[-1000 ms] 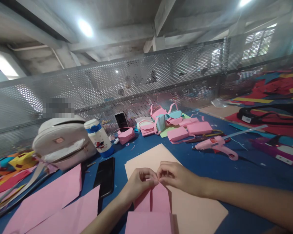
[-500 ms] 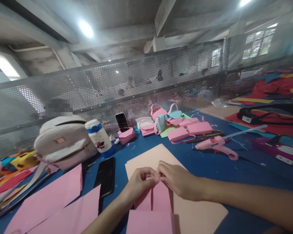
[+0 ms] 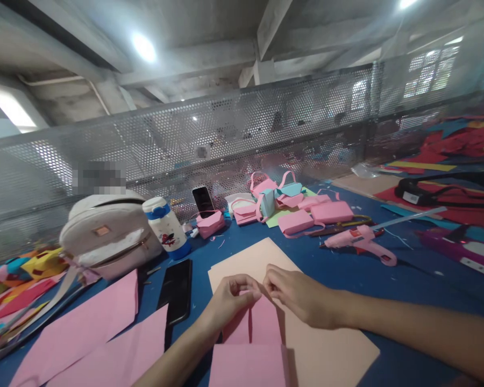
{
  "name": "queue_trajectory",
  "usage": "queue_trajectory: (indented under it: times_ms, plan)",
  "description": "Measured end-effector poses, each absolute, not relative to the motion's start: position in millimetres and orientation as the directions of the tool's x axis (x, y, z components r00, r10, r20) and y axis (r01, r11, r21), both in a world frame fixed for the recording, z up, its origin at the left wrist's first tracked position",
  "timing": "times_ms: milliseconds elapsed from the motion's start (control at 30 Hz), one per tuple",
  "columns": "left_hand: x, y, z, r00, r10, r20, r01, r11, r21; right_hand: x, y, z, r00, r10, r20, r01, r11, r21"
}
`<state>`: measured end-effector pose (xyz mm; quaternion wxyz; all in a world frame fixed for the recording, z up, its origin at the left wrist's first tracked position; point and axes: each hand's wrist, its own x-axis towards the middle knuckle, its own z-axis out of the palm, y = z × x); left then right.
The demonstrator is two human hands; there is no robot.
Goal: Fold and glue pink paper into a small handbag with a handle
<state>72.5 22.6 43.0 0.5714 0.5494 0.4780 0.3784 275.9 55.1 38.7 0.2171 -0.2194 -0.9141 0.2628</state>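
In front of me a folded pink paper piece (image 3: 262,328), box-like at its near end, lies partly over peach paper sheets (image 3: 318,349). My left hand (image 3: 234,301) pinches the upper end of its raised flap between thumb and fingers. Just to the right, my right hand (image 3: 292,293) has its fingers curled in beside the same end, a small gap from the left fingertips. Whether anything sits in the right fingers is hidden.
Pink sheets (image 3: 84,328) and a black phone (image 3: 176,290) lie left. Behind them stand a white backpack (image 3: 108,236) and a bottle (image 3: 167,231). Several small pink paper bags (image 3: 296,221) sit ahead. A pink glue gun (image 3: 361,240) lies right, near a purple device (image 3: 463,250).
My right hand has drawn slightly away from the left fingertips, opening a small gap. My left hand keeps its pinch on the pink paper.
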Motion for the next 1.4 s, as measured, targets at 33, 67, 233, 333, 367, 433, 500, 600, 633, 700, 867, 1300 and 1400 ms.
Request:
queue_trajectory:
  times_ms: [33, 67, 233, 333, 367, 433, 500, 600, 633, 700, 867, 1300, 1400]
  plan:
    - [72, 23, 43, 0.258, 0.957, -0.131, 0.093, 0.111, 0.989, 277, 56, 38, -0.802, 0.521, 0.292, 0.273, 0.754, -0.597]
    - [71, 23, 43, 0.262, 0.956, -0.133, 0.095, 0.112, 0.989, 277, 57, 38, -0.797, 0.523, 0.300, 0.256, 0.744, -0.618]
    - [71, 24, 43, 0.268, 0.955, -0.127, 0.106, 0.102, 0.989, 279, 62, 37, -0.814, 0.492, 0.308, 0.177, 0.716, -0.675]
    - [70, 25, 42, 0.266, 0.956, -0.124, 0.100, 0.100, 0.990, 280, 62, 38, -0.819, 0.491, 0.296, 0.166, 0.697, -0.698]
    - [70, 25, 42, 0.265, 0.956, -0.124, 0.099, 0.101, 0.990, 281, 62, 38, -0.821, 0.490, 0.292, 0.162, 0.691, -0.704]
    - [69, 25, 42, 0.261, 0.957, -0.124, 0.097, 0.102, 0.990, 282, 62, 39, -0.824, 0.486, 0.292, 0.156, 0.689, -0.708]
    - [69, 25, 42, 0.254, 0.959, -0.123, 0.096, 0.101, 0.990, 282, 63, 39, -0.824, 0.482, 0.298, 0.151, 0.693, -0.705]
    - [69, 24, 42, 0.250, 0.960, -0.125, 0.093, 0.105, 0.990, 282, 63, 40, -0.822, 0.481, 0.305, 0.140, 0.690, -0.710]
    - [69, 23, 42, 0.249, 0.960, -0.127, 0.094, 0.107, 0.990, 281, 64, 40, -0.821, 0.482, 0.306, 0.138, 0.687, -0.713]
    - [69, 23, 42, 0.245, 0.961, -0.130, 0.097, 0.109, 0.989, 281, 64, 40, -0.818, 0.486, 0.307, 0.137, 0.683, -0.717]
    - [70, 24, 41, 0.231, 0.966, -0.118, 0.100, 0.097, 0.990, 281, 63, 38, -0.816, 0.492, 0.304, 0.136, 0.674, -0.726]
    - [68, 24, 41, 0.262, 0.960, -0.093, 0.116, 0.065, 0.991, 275, 67, 34, -0.677, 0.712, 0.185, 0.037, 0.284, -0.958]
    - [68, 25, 40, 0.263, 0.960, -0.094, 0.118, 0.065, 0.991, 273, 70, 34, -0.657, 0.747, 0.107, 0.023, 0.161, -0.987]
